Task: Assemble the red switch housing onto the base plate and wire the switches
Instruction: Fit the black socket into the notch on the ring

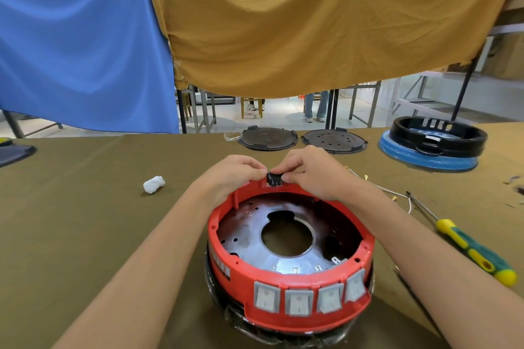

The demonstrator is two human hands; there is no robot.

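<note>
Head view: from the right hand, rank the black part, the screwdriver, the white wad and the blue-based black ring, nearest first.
1. Black part, pinched at the right hand's fingertips on the red housing's far rim.
2. Screwdriver, lying to its right.
3. White wad, left, beyond the left hand; too close to call against the screwdriver.
4. Black ring, far right.

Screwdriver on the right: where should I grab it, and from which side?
Grip the yellow-green handle of the screwdriver from above. It lies flat on the cloth, unobstructed, thick end nearest the right hand's side; the thin shaft points away toward the wires.
</note>
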